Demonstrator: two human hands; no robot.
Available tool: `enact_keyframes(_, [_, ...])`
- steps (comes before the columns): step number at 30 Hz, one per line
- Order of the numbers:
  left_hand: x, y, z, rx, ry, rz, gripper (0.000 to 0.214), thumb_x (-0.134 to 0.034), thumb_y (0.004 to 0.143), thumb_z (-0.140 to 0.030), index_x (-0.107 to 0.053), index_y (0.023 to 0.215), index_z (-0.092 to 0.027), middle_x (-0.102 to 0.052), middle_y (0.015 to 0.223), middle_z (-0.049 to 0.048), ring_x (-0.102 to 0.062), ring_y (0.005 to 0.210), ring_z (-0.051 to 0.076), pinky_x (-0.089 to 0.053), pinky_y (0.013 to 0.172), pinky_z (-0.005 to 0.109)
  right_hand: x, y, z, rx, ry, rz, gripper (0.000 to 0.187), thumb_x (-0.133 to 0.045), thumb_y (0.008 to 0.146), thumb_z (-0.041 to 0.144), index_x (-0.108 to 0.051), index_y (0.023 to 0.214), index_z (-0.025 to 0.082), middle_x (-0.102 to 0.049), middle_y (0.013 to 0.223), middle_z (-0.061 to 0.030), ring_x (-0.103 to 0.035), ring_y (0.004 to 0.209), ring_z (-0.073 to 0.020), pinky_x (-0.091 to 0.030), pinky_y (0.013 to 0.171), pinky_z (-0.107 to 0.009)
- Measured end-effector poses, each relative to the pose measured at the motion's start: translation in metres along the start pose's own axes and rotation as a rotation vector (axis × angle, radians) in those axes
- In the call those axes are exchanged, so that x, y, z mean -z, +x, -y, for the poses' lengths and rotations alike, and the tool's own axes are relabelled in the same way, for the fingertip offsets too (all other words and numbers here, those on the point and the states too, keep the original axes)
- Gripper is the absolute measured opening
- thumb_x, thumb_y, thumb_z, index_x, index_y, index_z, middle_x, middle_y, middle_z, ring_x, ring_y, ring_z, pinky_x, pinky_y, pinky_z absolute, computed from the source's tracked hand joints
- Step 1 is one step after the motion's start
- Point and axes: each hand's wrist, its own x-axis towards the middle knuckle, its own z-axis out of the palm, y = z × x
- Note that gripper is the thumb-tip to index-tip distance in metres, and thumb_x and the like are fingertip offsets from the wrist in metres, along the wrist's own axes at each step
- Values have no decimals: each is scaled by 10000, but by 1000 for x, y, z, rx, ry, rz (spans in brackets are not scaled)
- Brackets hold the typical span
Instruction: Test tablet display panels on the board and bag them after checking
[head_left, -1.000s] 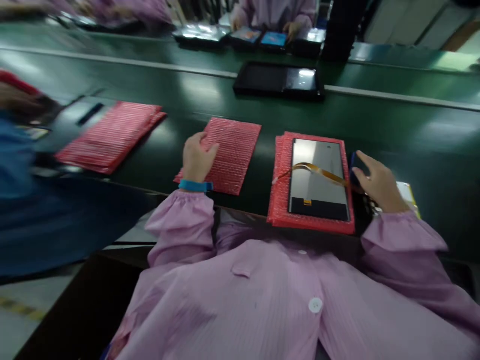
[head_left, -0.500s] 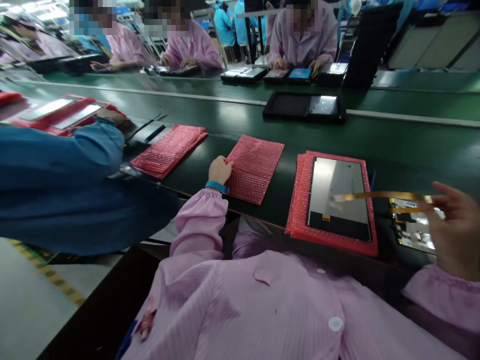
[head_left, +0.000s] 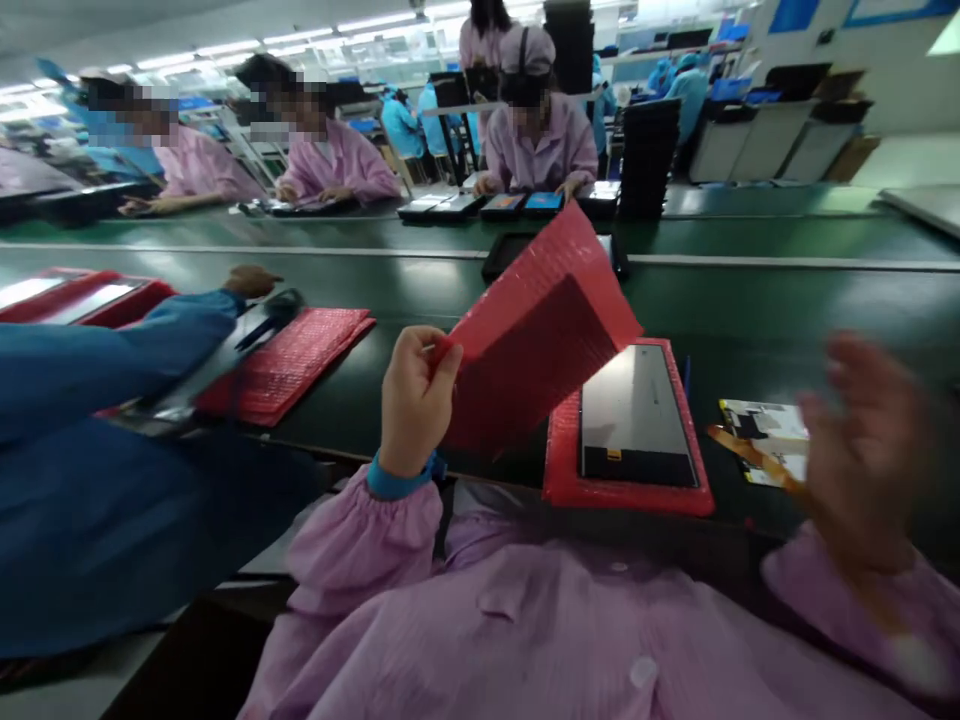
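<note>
Left hand: The left hand [head_left: 415, 402] is gripping the edge of a red bubble bag [head_left: 536, 335] at the frame's center, with a blue wristband [head_left: 397, 482] sitting around its wrist.

Left fingers: The left fingers [head_left: 431, 365] are curling forward and pinching the bag's edge against the thumb.

Bag: The bag is tilting up off the belt, rising toward the upper center of the frame, with its dark inner face turned toward the person.

Right hand: The right hand [head_left: 862, 450] is hanging blurred above the belt at the right of the frame, holding nothing that can be seen.

Right fingers: The right fingers [head_left: 847, 385] are appearing spread, though the blur hides their exact pose.

Panel: A display panel [head_left: 637, 415] is lying flat on a red bag stack [head_left: 559, 475], just below and right of the raised bag.

Card: A printed card [head_left: 765, 440] is resting right of the panel, with an orange flex cable [head_left: 750, 462] lying across it, near the right hand.

Belt: A green conveyor belt [head_left: 787, 295] is running across the frame beneath these things.

Left side: A co-worker's blue sleeve [head_left: 112, 375] is reaching over another red bag stack [head_left: 292, 350] at the left edge.

Far side: A person in pink [head_left: 536, 140] is handling tablets [head_left: 521, 205] across the belt.
</note>
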Motion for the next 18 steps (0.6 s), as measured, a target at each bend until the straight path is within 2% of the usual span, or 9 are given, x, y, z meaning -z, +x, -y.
enact_keyframes(1, [0,-4,-11,-18,-8,28,91,-586,899,-256,-524,932,-199,-545,743,-28,-534,626,92,-415,580,206,-5,6,9,25,30,72,527,-587,923,407,-490,1442,395,-457,1499,-28,-484,1334,-290,-435,1083,-566])
enact_keyframes(3, [1,-12,-27,-26,-3,75,90,-591,906,-265,-534,934,-202,-555,744,-31,-539,621,90,-411,573,207,-10,17,21,-31,123,208,417,-606,930,386,-598,1343,328,-545,1422,-36,-550,1263,-270,-464,1068,-522])
enact_keyframes(6, [5,-21,-42,-16,27,144,87,-592,911,-282,-550,941,-212,-581,748,-28,-558,621,97,-423,571,215,-13,27,31,-123,256,370,286,-588,954,360,-671,1210,266,-666,1235,-32,-626,1131,-223,-500,1027,-425])
enact_keyframes(8, [8,-26,-46,-26,46,166,84,-592,910,-291,-561,943,-221,-600,755,-24,-578,632,105,-441,577,222,-17,26,36,-91,261,425,244,-614,929,334,-679,1152,257,-697,1122,-21,-654,1027,-208,-532,938,-373])
enact_keyframes(10, [10,-29,-49,-39,58,170,82,-595,908,-295,-568,942,-226,-616,762,-21,-598,646,111,-458,585,224,-23,22,40,-24,210,405,190,-654,894,307,-681,1073,249,-705,996,-11,-660,896,-196,-544,825,-340])
enact_keyframes(13, [11,-34,-50,-45,53,169,73,-600,907,-280,-570,948,-227,-631,772,-25,-617,665,108,-473,601,215,-33,11,45,58,127,288,41,-663,878,259,-662,908,231,-674,835,-3,-626,732,-176,-527,686,-308])
enact_keyframes(16, [10,-36,-49,-31,44,171,75,-605,911,-277,-573,955,-225,-644,804,-26,-628,694,105,-478,629,214,-38,3,46,130,58,176,65,-648,880,214,-619,823,225,-657,811,-6,-617,738,-176,-517,693,-311])
enact_keyframes(18, [10,-37,-48,-18,44,173,79,-608,912,-282,-576,955,-223,-647,811,-25,-629,702,104,-474,633,215,-37,0,46,128,100,159,97,-663,865,201,-593,801,221,-663,856,-8,-629,795,-177,-519,735,-312])
